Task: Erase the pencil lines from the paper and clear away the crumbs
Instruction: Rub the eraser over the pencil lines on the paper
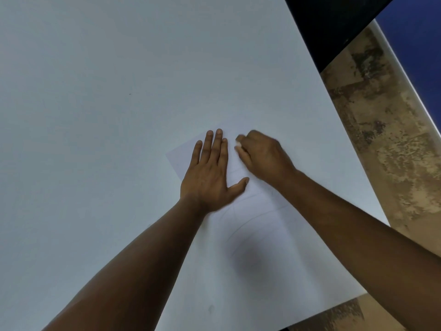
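Eraser at the paper's far end, lines lying nearer.
Right hand [261, 156] fingers pinch the eraser [238, 142]; left hand [211, 173] lies flat, fingers straight, pinning the paper [257, 247]; faint pencil lines [241, 225] run toward the body.

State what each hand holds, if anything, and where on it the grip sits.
The right hand pinches a small white eraser at its fingertips; exact grip unclear. The left hand holds nothing, pressing flat on the paper.

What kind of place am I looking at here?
Probably a plain work or study room, though little shows. A large white table holds a sheet of paper, and beside it lie a worn, stained floor and a blue wall.
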### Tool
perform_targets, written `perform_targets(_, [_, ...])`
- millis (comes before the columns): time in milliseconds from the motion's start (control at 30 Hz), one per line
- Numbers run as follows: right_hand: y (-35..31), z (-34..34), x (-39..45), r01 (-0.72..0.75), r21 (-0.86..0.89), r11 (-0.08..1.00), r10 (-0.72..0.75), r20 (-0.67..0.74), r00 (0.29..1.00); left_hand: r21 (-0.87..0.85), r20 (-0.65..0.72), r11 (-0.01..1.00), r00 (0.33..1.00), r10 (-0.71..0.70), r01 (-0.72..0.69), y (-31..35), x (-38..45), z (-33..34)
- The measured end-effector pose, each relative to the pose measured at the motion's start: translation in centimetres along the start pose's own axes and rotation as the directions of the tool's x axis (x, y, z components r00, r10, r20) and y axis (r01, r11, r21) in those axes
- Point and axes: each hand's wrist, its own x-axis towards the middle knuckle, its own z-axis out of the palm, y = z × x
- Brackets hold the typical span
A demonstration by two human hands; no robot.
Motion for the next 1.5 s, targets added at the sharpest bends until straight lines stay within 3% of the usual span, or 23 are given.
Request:
perform_targets(133, [1.5, -0.2, 3.7, -0.119, -0.011, 0.993, 0.118, -0.025, 0.993, -0.003, 0.01, 1.0, 1.0, -0.012, 0.012, 0.1, 0.0, 0.0])
perform_targets(233, [1.1, -1.7, 3.3, -0.282, 0.175, 0.944, 0.297, -0.068, 0.952, -0.004, 0.005, 1.0, 1.0, -0.007, 0.007, 0.0, 0.0, -0.2])
perform_targets(333, [-1.3, -2.8, 0.1, -0.437, 0.409, 0.801, 0.501, -0.058, 0.864, -0.029, -0.005, 1.0, 1.0, 0.001, -0.001, -0.1, 0.1, -0.3])
perform_targets(467, [-5.5, -1.6, -4.7, -0.552, 0.652, 0.52, 0.66, 0.104, 0.744, -0.351, -0.067, 0.936, 0.997, -0.03, 0.005, -0.3, -0.1, -1.3])
perform_targets(567, [-6.2, -0.4, -6.0, -0.576, 0.645, 0.502, 0.662, 0.141, 0.736, -0.665, -0.041, 0.739, 0.984, -0.174, 0.103, -0.8, -0.3, -3.1])
perform_targets(633, [-6.0, -0.1, -5.9, -0.581, 0.656, 0.482, 0.658, 0.167, 0.734, -0.729, -0.037, 0.663, 0.958, -0.283, 0.168, -1.4, -0.6, -4.3])
perform_targets(733, [-5.2, 0.0, -5.1, -0.585, 0.659, 0.472, 0.655, 0.182, 0.733, -0.674, -0.131, 0.717, 0.927, -0.351, 0.176, -3.8, -2.0, -4.4])
perform_targets(800, [-4.9, 0.0, -4.3, -0.595, 0.653, 0.468, 0.668, 0.18, 0.722, -0.539, -0.161, 0.831, 0.952, -0.259, 0.136, -5.6, -3.4, -3.5])
perform_targets(867, [-4.9, 0.2, -3.6, -0.606, 0.656, 0.45, 0.69, 0.176, 0.702, -0.338, -0.106, 0.937, 0.986, -0.13, 0.087, -6.8, -4.7, -2.7])
perform_targets(933, [-5.4, 0.5, -2.7, -0.608, 0.658, 0.445, 0.705, 0.162, 0.691, -0.182, -0.044, 0.981, 0.996, -0.081, 0.072, -7.5, -5.3, -2.2])
perform_targets(1133, [-6.8, 1.5, -1.2, -0.614, 0.634, 0.471, 0.705, 0.148, 0.694, -0.067, -0.021, 0.996, 0.998, -0.062, 0.061, -8.5, -5.3, -2.5])
perform_targets(1367, [-9.2, 2.1, -0.7, -0.606, 0.606, 0.515, 0.746, 0.032, 0.666, -0.012, 0.036, 0.999, 0.998, -0.051, 0.052, -9.4, -5.3, -2.7])
perform_targets(1500, [-10.9, 2.5, -0.5, -0.518, 0.502, 0.692, 0.575, 0.051, 0.817, 0.01, 0.027, 0.999, 0.998, -0.048, 0.048, -9.5, -5.4, -2.6])
